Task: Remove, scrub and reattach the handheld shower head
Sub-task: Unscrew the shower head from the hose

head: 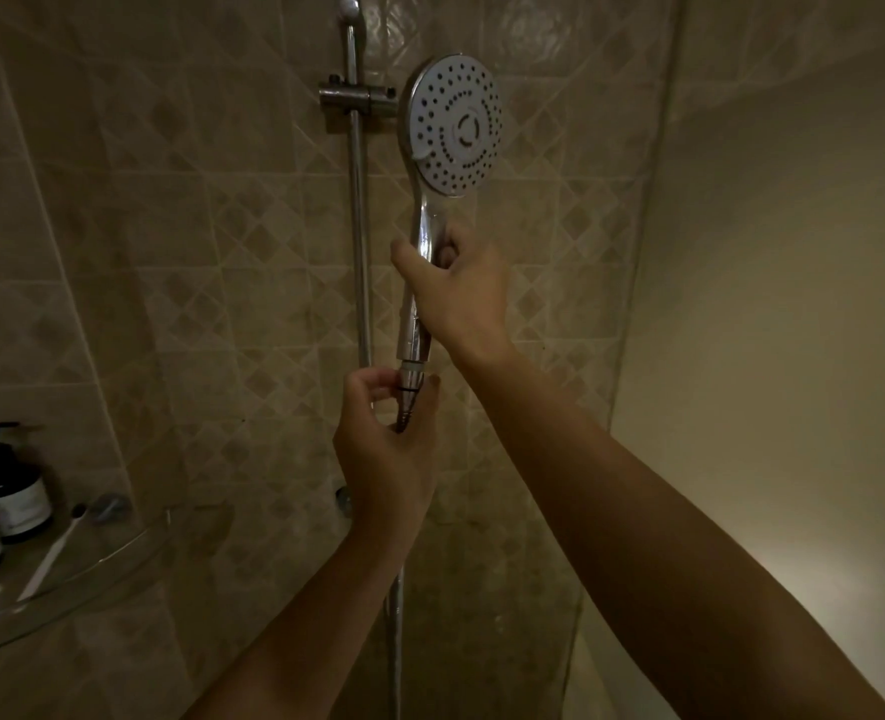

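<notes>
**Two hands, two grips**

The right hand (456, 288) curls round the handle of the chrome handheld shower head (455, 124) with its round white face. Just below, the left hand (383, 449) pinches the chrome hose nut (412, 379). A chrome slider bracket (357, 98) sits up-left, beside the face.

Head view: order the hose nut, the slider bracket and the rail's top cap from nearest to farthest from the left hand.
1. Hose nut: pinched by the left hand, below the shower handle.
2. Slider bracket: higher up on the rail.
3. Top cap: at the frame's upper edge.
</notes>
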### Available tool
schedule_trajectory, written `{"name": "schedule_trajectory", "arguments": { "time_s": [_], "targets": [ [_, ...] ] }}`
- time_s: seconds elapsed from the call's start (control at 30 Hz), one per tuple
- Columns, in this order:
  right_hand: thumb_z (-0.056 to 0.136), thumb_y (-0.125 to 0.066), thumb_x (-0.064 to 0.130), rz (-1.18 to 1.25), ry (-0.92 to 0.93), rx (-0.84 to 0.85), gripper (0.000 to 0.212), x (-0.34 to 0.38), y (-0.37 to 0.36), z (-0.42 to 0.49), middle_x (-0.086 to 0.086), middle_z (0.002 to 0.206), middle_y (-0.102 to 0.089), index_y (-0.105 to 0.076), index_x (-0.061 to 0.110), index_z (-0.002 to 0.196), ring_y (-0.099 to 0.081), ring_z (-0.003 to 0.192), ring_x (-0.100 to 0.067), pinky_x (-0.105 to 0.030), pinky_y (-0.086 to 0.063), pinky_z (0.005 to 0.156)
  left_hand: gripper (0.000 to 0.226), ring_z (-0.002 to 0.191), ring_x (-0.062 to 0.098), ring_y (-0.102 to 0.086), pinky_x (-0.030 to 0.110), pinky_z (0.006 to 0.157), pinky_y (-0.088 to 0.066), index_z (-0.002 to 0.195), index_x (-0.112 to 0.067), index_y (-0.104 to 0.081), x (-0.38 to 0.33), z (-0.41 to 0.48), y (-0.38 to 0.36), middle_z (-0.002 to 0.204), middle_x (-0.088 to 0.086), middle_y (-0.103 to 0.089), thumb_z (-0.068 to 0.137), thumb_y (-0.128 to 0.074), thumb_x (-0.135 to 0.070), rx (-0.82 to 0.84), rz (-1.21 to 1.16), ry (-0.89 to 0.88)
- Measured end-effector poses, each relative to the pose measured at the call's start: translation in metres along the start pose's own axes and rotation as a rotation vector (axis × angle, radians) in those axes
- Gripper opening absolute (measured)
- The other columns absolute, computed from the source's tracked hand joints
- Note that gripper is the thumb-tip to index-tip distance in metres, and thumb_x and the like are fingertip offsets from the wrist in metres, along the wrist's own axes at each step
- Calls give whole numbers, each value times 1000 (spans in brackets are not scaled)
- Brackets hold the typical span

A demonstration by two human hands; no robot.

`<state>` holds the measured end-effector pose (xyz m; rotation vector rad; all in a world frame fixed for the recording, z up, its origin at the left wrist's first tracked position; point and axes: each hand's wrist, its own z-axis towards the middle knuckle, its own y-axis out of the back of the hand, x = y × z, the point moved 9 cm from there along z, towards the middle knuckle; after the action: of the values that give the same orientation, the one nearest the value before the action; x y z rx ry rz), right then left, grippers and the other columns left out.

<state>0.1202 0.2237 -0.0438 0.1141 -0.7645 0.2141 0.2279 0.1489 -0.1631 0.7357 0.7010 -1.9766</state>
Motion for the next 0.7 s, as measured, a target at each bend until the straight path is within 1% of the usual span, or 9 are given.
{"name": "schedule_trajectory", "arguments": {
  "time_s": [0.13,0.2,0.3,0.4,0.47,0.53,0.57,0.63,0.7],
  "targets": [
    [86,-73,23,-9,-28,-8,31,-5,1,1,4,57,-46,-50,17,67,-45,56,-14,-36,-42,57,17,77,-13,-59,5,61,-45,93,-12,-59,-1,-1,-1,86,-15,-60,85,-73,-16,16,11,-31],
    [86,-73,24,-12,-26,-8,29,-6,1,2,2,58,-48,-52,15,68,-46,56,-14,-36,-42,57,12,75,-11,-60,6,60,-45,93,-11,-60,-1,0,-2,84,-14,-62,87,-70,-16,32,5,-40],
    [87,-73,26,-8,-26,-1,25,-7,1,2,1,60,-50,-57,12,74,-47,56,-15,-36,-42,56,6,69,0,-63,16,55,-49,95,-14,-62,2,0,-5,83,-7,-67,93,-63,-20,69,-14,-10],
    [86,-73,27,-11,-38,2,26,-8,0,3,4,58,-49,-55,14,73,-47,56,-13,-34,-42,55,20,58,11,-57,26,52,-44,95,-11,-65,11,-2,-10,81,2,-68,99,-52,-26,138,-34,45],
    [87,-72,27,-3,-34,1,26,-8,2,3,3,60,-51,-59,8,76,-48,56,-13,-35,-43,56,30,59,18,-52,31,55,-40,88,-11,-62,19,-5,-15,75,10,-63,103,-42,-27,192,-103,130],
    [89,-71,24,17,-24,7,23,-7,5,5,-1,64,-55,-65,3,86,-51,58,-16,-40,-50,57,35,63,18,-53,30,56,-40,81,-15,-59,28,-10,-17,73,7,-58,105,-36,-25,198,-218,249],
    [89,-70,23,32,-22,7,21,-8,7,6,-2,65,-56,-66,3,90,-53,59,-17,-45,-54,59,35,65,15,-55,25,55,-41,81,-16,-59,32,-13,-16,74,5,-58,105,-36,-26,192,-256,299],
    [89,-70,21,50,-38,0,20,-11,10,7,-2,65,-56,-66,2,92,-54,60,-20,-54,-57,63,34,62,10,-55,15,49,-40,82,-16,-58,38,-16,-15,78,6,-59,105,-35,-28,189,-276,352],
    [89,-70,22,60,-52,-3,22,-14,13,7,-5,67,-57,-66,1,92,-56,61,-23,-56,-58,65,33,60,8,-54,11,47,-39,87,-13,-58,40,-18,-15,82,9,-59,105,-35,-28,189,-291,370]
  ]
}}
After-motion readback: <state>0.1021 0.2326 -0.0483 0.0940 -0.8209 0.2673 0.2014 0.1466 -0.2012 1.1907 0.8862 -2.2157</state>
